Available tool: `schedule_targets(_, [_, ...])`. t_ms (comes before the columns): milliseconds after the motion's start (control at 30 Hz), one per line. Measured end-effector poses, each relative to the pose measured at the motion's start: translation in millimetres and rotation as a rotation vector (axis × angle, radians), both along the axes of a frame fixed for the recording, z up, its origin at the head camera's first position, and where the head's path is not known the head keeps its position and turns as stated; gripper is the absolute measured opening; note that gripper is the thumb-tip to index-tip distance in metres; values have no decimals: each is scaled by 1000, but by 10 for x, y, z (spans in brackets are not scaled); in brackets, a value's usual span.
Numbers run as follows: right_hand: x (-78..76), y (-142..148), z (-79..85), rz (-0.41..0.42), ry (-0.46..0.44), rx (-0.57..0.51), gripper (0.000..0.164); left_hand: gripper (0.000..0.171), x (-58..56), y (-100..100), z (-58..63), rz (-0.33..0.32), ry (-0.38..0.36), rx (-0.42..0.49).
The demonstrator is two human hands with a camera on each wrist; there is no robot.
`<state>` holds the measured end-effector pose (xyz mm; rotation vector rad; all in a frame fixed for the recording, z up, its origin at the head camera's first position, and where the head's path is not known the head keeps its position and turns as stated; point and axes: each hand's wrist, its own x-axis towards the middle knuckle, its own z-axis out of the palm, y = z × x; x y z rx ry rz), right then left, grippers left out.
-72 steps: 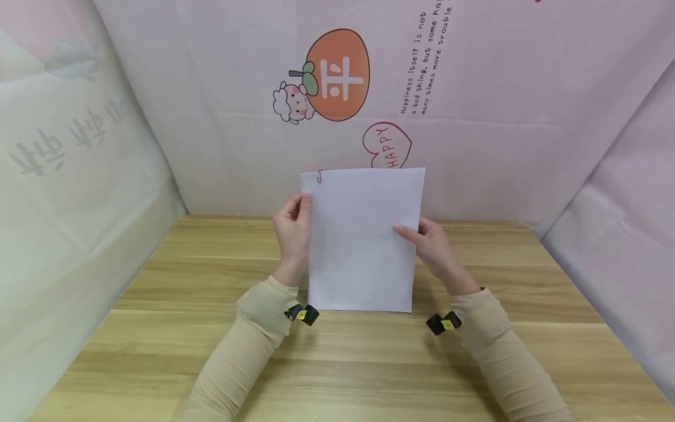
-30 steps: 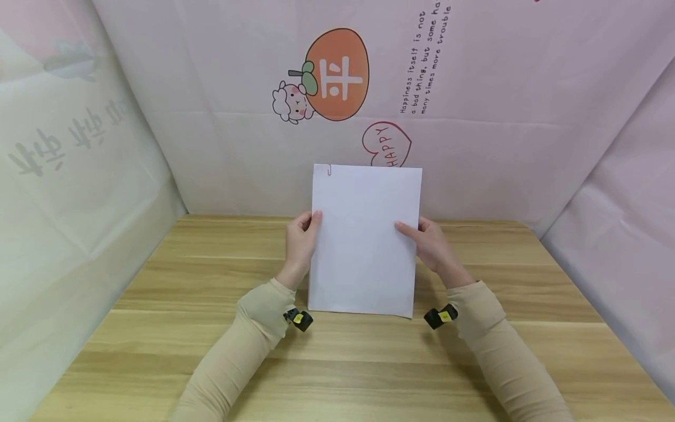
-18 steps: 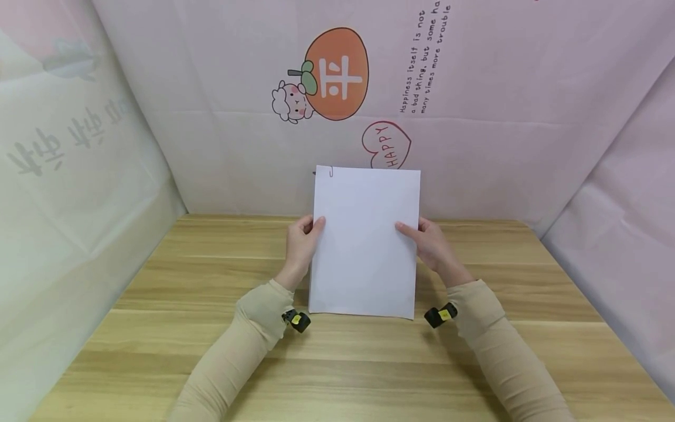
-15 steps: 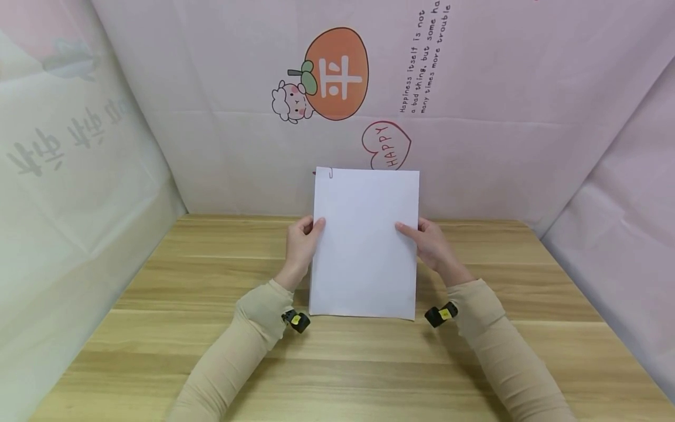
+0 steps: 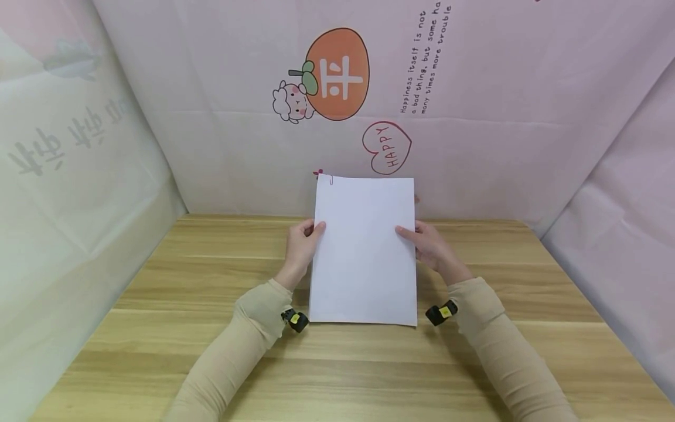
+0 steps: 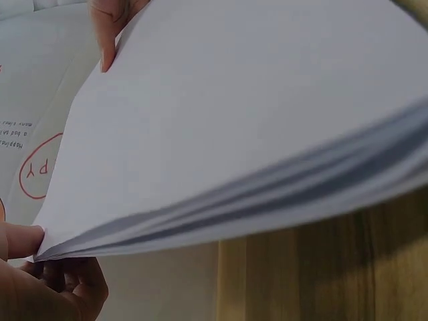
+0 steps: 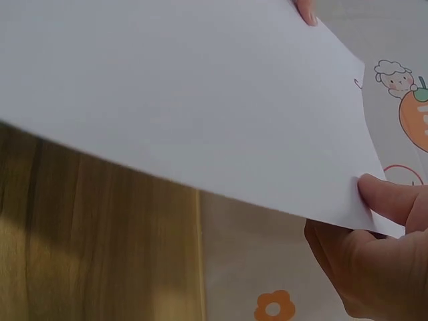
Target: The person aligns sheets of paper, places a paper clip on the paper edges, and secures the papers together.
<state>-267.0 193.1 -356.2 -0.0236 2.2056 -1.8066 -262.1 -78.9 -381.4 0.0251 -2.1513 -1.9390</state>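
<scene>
A stack of blank white paper sheets [image 5: 364, 258] is held up in the middle of the head view, tilted toward the camera. A paper clip [image 5: 331, 180] sits on its top edge near the left corner. My left hand [image 5: 302, 249] pinches the left edge, thumb in front and fingers behind. On the right edge, my right hand [image 5: 435, 249] grips the same way, its thumb flat on the front sheet. In the left wrist view several sheets [image 6: 267, 194] fan apart along the left edge. Behind the paper the fingers are partly hidden.
Below lies a wooden table [image 5: 337, 375]. A pale printed cloth [image 5: 501, 117] hangs behind it, with more cloth on both sides. Each wrist wears a small black camera, the left camera [image 5: 295, 319] and the right camera [image 5: 441, 313] both close beside the paper's lower corners.
The left hand has slid down the left edge from near the clipped corner. The stack has come lower and tilted back a little; both hands still hold it.
</scene>
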Motion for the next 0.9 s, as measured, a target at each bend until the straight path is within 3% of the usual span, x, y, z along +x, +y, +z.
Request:
schedule_targets(467, [-70, 64, -101, 94, -3, -11, 62, 30, -50, 7, -36, -21, -106, -55])
schedule_targets(900, [-205, 90, -235, 97, -62, 57, 53, 37, -123, -18, -123, -83, -192, -116])
